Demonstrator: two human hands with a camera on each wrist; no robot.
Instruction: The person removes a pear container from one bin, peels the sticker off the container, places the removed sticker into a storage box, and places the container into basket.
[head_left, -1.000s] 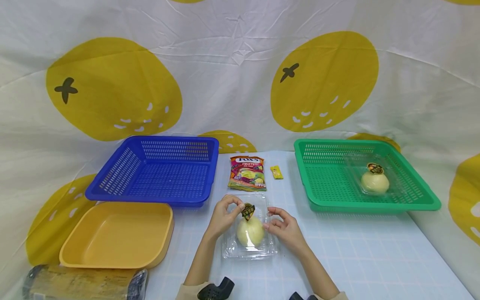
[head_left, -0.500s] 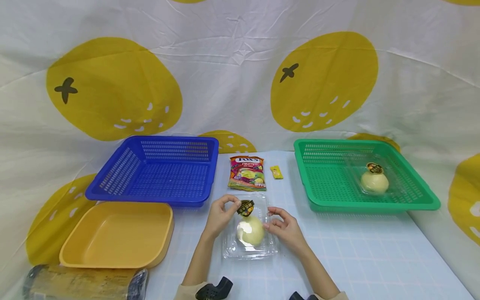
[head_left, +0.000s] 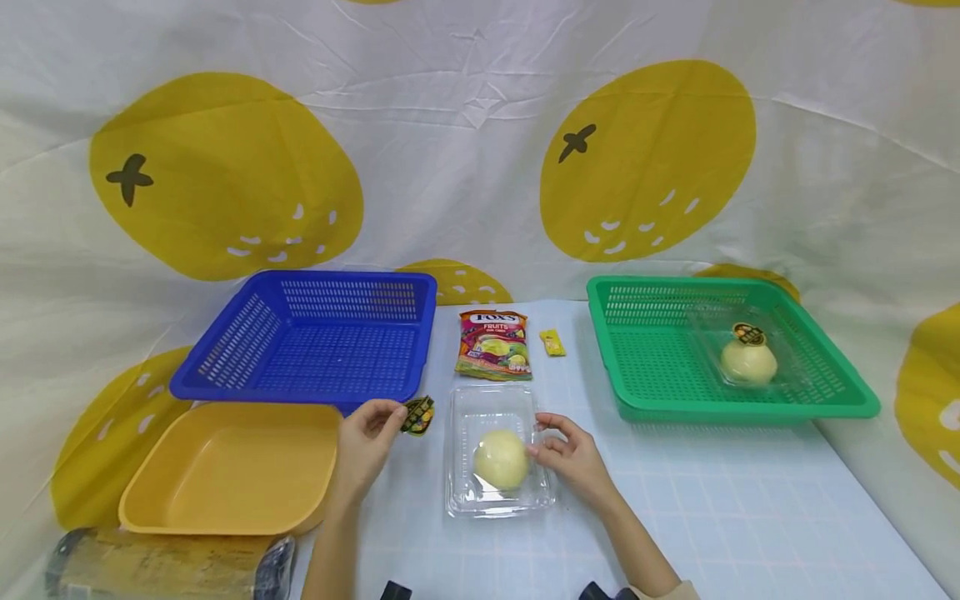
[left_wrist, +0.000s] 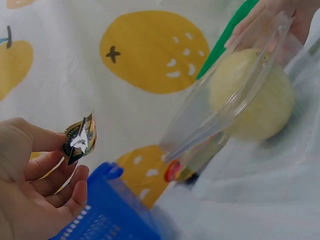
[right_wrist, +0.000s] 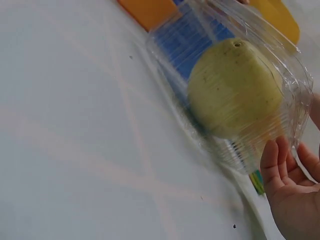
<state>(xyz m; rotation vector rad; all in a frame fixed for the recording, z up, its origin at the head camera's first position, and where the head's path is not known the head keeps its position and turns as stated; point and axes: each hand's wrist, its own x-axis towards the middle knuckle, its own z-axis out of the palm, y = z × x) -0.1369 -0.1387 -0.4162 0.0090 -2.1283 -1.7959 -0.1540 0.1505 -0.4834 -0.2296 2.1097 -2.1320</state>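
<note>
Between thumb and forefinger, my left hand (head_left: 362, 457) pinches a small black-and-gold sticker (head_left: 419, 416), held over the tablecloth left of a clear plastic clamshell box (head_left: 467, 414). In the left wrist view the sticker (left_wrist: 79, 141) curls slightly at its edge. The box stands closed on the table with one round pale-yellow fruit (head_left: 501, 460) inside. My right hand (head_left: 573, 460) grips the box's right edge with thumb and fingers. Seen from the right wrist, the fruit (right_wrist: 235, 90) shows through the clear plastic, and my fingertips are at the box rim.
A blue basket (head_left: 255, 350) and a yellow-orange tub (head_left: 225, 475) stand at left, a wrapped roll (head_left: 168, 567) before them. Behind the box lie a candy bag (head_left: 493, 346) and a small yellow packet (head_left: 552, 342). A green basket (head_left: 622, 367) at right holds another boxed fruit (head_left: 748, 363) bearing a sticker.
The sticker has come off the box lid, pinched in my left hand, which has moved left toward the tub. My right hand and the box have stayed in place.
</note>
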